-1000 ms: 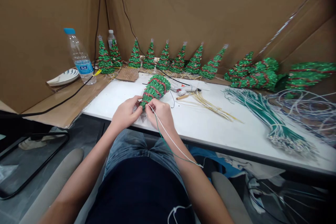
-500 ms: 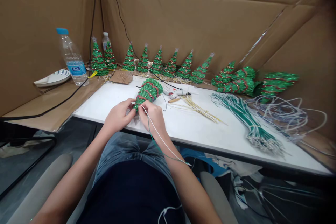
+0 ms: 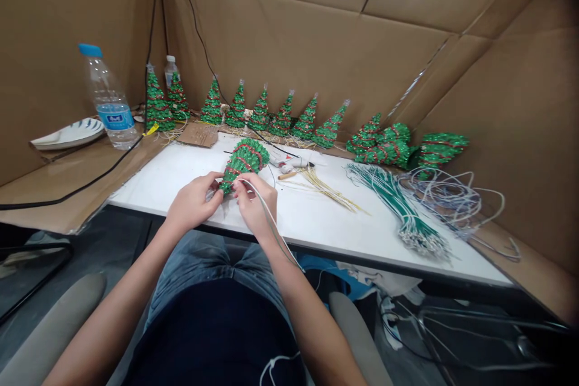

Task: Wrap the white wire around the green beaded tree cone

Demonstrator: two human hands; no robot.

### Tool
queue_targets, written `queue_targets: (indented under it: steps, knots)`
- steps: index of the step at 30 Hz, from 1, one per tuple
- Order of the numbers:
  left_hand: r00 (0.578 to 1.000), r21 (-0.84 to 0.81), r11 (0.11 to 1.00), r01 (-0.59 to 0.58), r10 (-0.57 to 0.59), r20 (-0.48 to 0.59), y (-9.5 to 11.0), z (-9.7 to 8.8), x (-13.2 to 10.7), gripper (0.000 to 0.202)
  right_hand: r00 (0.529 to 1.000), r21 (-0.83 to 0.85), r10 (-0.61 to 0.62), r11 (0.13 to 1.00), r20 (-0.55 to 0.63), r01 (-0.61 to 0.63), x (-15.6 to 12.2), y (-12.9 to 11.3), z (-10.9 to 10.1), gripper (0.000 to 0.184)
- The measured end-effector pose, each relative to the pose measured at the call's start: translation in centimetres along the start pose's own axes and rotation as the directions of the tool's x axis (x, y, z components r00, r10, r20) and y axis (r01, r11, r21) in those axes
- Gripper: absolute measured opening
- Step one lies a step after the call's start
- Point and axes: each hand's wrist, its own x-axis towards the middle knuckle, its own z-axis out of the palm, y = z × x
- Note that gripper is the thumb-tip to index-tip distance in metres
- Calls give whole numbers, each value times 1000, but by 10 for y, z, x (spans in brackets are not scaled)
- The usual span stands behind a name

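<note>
At the near edge of the white tabletop (image 3: 316, 217), the left hand (image 3: 192, 205) pinches the narrow end of the green tinsel tree (image 3: 242, 163) while the right hand (image 3: 253, 202) grips the white-and-green wire (image 3: 275, 232) against it. Wiring is underway; feeding it on calls for steady fingertips.

So we've got the desk (image 3: 316, 217) right in front of us, with a little tree (image 3: 243, 161) lying on its side near the front edge, tip toward us, between our left hand (image 3: 192, 205) and right hand (image 3: 254, 205). Behind it a row of trees (image 3: 271, 114) stands along the back wall. A water bottle (image 3: 106, 99) and a plate (image 3: 67, 134) sit far left. A wire bundle (image 3: 398, 208) lies to the right, more trees (image 3: 402, 145) heaped behind it.
</note>
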Motion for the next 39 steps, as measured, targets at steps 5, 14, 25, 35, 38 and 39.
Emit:
queue_targets:
  steps: [5, 14, 25, 35, 38, 39]
  knots:
    - [1000, -16, 1000, 18, -18, 12, -1, -1, 0, 45, 828, 332, 153, 942, -540, 42, -2, -5, -7, 19]
    - [1000, -25, 1000, 7, -7, -5, -1, 0, -1, 43, 818, 482, 325, 874, -475, -67, 6, 2, -12, 25]
    - [1000, -45, 999, -19, 18, -15, -3, 0, -1, 41, 904, 472, 316, 868, -289, -153, 7, -1, -7, 26]
    - [978, -165, 968, -188, 169, -121, -7, 0, 1, 37, 949, 438, 313, 848, 39, -298, 8, 0, -3, 26]
    - [965, -222, 942, -252, 225, -137, -8, 0, 2, 29, 947, 447, 303, 836, 106, -317, 9, 2, -1, 27]
    - [961, -238, 934, -265, 236, -142, -8, -1, 2, 26, 947, 448, 300, 835, 118, -320, 9, 2, 0, 27]
